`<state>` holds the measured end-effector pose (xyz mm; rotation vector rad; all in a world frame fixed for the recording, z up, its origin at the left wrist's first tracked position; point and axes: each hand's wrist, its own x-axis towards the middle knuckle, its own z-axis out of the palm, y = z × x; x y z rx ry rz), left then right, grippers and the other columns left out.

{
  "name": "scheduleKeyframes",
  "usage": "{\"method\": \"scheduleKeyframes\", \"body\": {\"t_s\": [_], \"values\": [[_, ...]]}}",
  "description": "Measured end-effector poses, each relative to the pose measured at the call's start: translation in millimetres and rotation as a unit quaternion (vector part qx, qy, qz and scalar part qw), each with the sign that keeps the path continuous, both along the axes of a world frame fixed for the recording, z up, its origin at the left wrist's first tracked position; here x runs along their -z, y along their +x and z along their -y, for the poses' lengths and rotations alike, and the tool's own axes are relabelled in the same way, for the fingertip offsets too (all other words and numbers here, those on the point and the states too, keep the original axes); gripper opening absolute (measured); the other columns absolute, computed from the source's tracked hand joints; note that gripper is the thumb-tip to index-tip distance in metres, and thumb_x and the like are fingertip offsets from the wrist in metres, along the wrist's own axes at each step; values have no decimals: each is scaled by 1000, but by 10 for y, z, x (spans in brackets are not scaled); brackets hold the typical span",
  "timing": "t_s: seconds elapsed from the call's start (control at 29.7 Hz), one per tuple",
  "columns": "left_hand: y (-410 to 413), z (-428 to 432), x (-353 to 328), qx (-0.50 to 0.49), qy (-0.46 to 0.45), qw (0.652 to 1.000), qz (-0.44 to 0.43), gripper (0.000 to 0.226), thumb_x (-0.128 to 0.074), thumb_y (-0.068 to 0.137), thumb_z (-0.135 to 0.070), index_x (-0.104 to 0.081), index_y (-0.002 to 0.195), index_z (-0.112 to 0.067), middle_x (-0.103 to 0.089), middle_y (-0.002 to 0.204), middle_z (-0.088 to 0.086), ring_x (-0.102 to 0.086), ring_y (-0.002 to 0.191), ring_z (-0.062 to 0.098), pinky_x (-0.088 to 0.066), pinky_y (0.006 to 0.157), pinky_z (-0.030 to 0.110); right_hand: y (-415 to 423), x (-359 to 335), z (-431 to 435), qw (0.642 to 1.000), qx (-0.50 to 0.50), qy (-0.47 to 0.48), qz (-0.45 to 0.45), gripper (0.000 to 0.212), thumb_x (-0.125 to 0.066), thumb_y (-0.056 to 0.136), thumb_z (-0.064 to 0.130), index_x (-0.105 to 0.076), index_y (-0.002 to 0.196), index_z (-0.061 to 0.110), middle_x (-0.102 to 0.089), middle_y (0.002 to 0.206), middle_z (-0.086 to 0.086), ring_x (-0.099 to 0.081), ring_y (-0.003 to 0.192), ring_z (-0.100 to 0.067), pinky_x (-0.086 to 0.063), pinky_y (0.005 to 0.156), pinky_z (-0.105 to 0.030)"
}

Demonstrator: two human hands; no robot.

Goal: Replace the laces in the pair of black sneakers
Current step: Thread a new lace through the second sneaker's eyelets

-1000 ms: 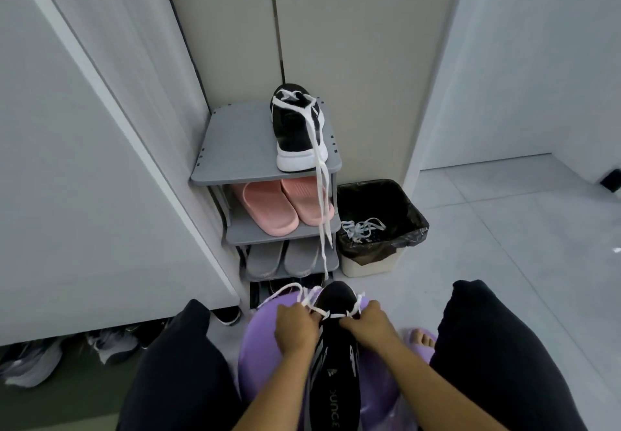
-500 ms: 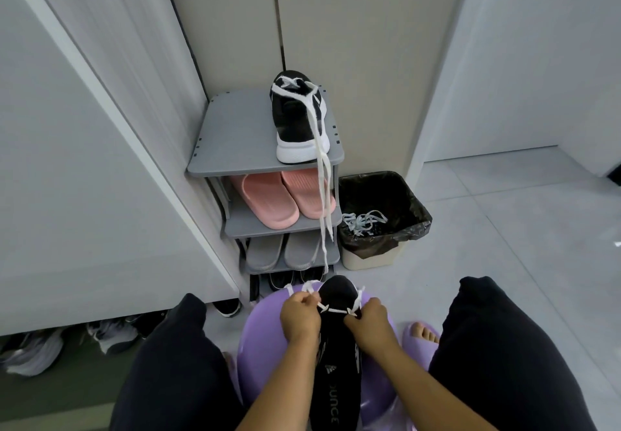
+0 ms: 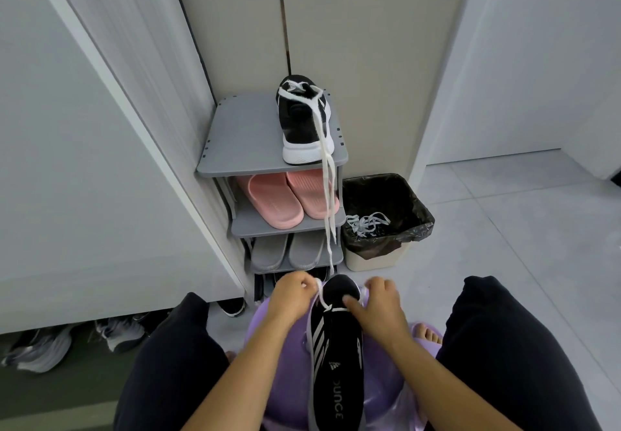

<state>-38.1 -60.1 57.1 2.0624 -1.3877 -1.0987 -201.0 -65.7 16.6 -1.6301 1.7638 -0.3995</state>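
Note:
A black sneaker (image 3: 337,363) lies on a purple stool (image 3: 379,393) between my knees, toe pointing away. A white lace (image 3: 323,299) is threaded near its toe. My left hand (image 3: 291,296) pinches the lace's left end, and my right hand (image 3: 379,306) grips the right end, thumb resting on the shoe. The second black sneaker (image 3: 304,121) stands on the top of a grey shoe rack (image 3: 245,134), its long white lace (image 3: 328,202) hanging down over the rack's front.
Pink slippers (image 3: 285,198) and grey slippers (image 3: 285,250) fill the lower shelves. A bin with a black bag (image 3: 386,218) right of the rack holds old white laces (image 3: 368,224). More shoes (image 3: 67,343) lie under the left cabinet. Tiled floor (image 3: 521,229) lies to the right.
My hands have spread apart, drawing the lace ends outward at the toe. My right thumb now rests on the shoe. The camera has tilted slightly.

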Motion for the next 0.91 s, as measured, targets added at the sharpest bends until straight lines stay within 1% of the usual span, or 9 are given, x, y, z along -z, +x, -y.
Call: {"method": "scheduleKeyframes", "body": {"t_s": [0.1,0.24,0.34,0.44,0.51,0.61,0.71,0.81,0.91], "values": [[-6,100,-497,168,-42,984,38,12,-50,90,-8,-59,96,-13,-64,94,5,-61,83,22,-47,73,31,109,-489,130,972,-103,-160,140,40,-51,85,31,-57,116,7,-54,118,-3,-49,113,-18,-35,95,-23],[8,222,-1094,209,-98,973,-29,14,-54,90,-9,-45,100,-16,-60,82,-4,-52,69,7,-42,64,22,181,-1118,273,942,-158,-37,294,13,-50,95,14,-60,103,16,-60,80,8,-55,73,4,-43,75,-13],[143,266,-1349,231,-99,968,-25,22,-61,86,-10,-50,103,-18,-60,73,-11,-51,62,0,-41,64,17,55,-1300,399,940,-134,-51,309,15,-52,94,14,-60,81,12,-49,65,2,-48,53,0,-44,58,-16],[365,204,-1481,210,-82,974,-10,8,-63,87,-13,-65,95,-13,-62,64,-6,-52,53,1,-43,54,10,-190,-1344,501,954,-50,-80,284,19,-54,93,17,-57,74,13,-46,63,1,-49,59,-18,-49,62,-33],[509,131,-1456,177,-69,981,-46,6,-62,87,-12,-68,85,-14,-61,59,-5,-50,48,1,-41,50,10,-355,-1337,517,969,-33,-107,220,21,-53,94,16,-55,73,15,-44,62,2,-41,58,-14,-38,57,-23],[615,19,-1306,158,-34,986,-46,10,-63,87,-11,-67,80,-17,-61,54,-6,-49,46,2,-40,49,13,-562,-1192,493,990,-1,-113,88,18,-48,95,18,-56,81,10,-50,67,1,-46,67,-18,-34,56,-26],[552,-61,-1141,152,-18,988,-32,9,-63,87,-13,-65,79,-15,-59,57,-4,-47,45,4,-38,46,13,-602,-1049,406,991,1,-132,-35,15,-53,92,19,-62,92,7,-59,88,-6,-55,92,-30,-38,72,-32],[317,-55,-1068,195,-45,980,-25,11,-62,88,-16,-64,77,-19,-59,58,-6,-45,44,1,-38,50,13,-325,-1017,252,975,-157,-145,53,31,-65,86,17,-61,115,8,-57,118,-6,-52,113,-20,-34,99,-26],[75,-4,-1057,218,-65,972,-65,4,-61,89,-13,-63,86,-13,-58,62,-3,-44,46,3,-38,50,13,-51,-1033,126,954,-222,-1,200,7,-58,91,18,-63,95,18,-65,84,2,-57,79,-12,-44,76,-24]]}}
